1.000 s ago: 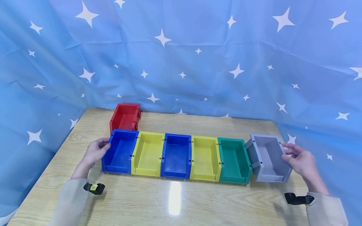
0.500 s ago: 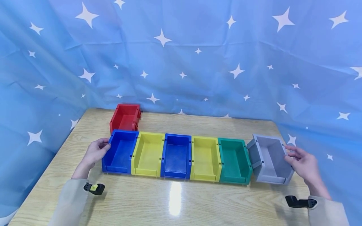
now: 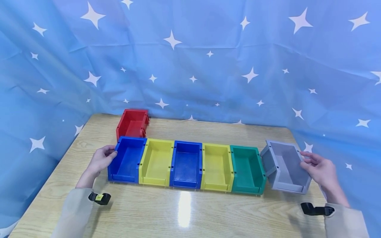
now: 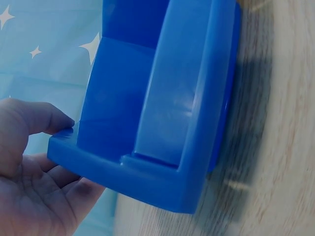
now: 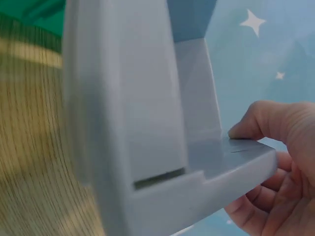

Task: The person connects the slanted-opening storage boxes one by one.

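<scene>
In the head view, my left hand (image 3: 101,161) pinches the left wall of a blue bin (image 3: 127,160), thumb on the rim and fingers outside. That bin begins a row, side by side with a yellow bin (image 3: 156,162), a second blue bin (image 3: 187,164), a second yellow bin (image 3: 217,167) and a green bin (image 3: 247,169). At the right end, my right hand (image 3: 320,170) grips the right wall of a grey bin (image 3: 290,163). The grey bin is turned and leans slightly; whether it touches the green bin or the table is unclear. In the right wrist view, the thumb (image 5: 248,123) presses its rim.
A red bin (image 3: 133,124) stands behind the left blue bin, partly hidden by it. The wooden table (image 3: 220,215) ends at a blue curtain (image 3: 193,66) with white stars at the back and sides. Each forearm wears a small black camera.
My right hand has shifted a little to the right with the grey bin, which now tilts more and shows more of its left outer wall. The left hand and the row look unmoved.
</scene>
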A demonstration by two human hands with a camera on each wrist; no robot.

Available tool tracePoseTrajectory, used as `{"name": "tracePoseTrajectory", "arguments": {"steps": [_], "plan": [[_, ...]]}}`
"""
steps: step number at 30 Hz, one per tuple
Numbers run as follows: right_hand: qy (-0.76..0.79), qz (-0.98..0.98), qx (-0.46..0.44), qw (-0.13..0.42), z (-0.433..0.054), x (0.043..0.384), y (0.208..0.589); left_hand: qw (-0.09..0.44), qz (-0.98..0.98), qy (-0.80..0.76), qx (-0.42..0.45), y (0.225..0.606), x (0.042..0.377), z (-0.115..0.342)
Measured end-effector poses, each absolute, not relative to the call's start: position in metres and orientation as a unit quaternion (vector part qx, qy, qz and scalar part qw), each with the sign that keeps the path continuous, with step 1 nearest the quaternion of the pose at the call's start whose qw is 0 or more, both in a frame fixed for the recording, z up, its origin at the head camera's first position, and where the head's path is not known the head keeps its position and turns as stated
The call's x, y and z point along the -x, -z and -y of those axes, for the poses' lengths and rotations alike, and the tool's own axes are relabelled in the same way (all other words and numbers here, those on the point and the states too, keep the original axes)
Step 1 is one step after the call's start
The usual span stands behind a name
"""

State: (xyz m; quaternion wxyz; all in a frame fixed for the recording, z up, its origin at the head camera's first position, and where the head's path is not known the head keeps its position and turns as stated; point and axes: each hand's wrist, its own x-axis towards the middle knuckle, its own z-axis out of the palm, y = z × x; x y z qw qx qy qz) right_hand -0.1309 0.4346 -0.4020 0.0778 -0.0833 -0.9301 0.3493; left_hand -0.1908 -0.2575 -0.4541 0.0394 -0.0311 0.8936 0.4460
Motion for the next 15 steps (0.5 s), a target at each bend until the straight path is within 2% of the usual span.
{"name": "tracePoseTrajectory", "arguments": {"steps": [6, 15], "plan": [[-0.327, 0.94, 0.072, 0.063, -0.4372, 0.1311, 0.4053, 0.05, -0.892, -0.447, 0.035, 0.4529, 0.1908, 0.2575], [-0.337, 0.936, 0.077, 0.07, -0.4388, 0.1349, 0.4035, 0.053, -0.891, -0.449, 0.038, 0.4529, 0.1907, 0.2565]]}}
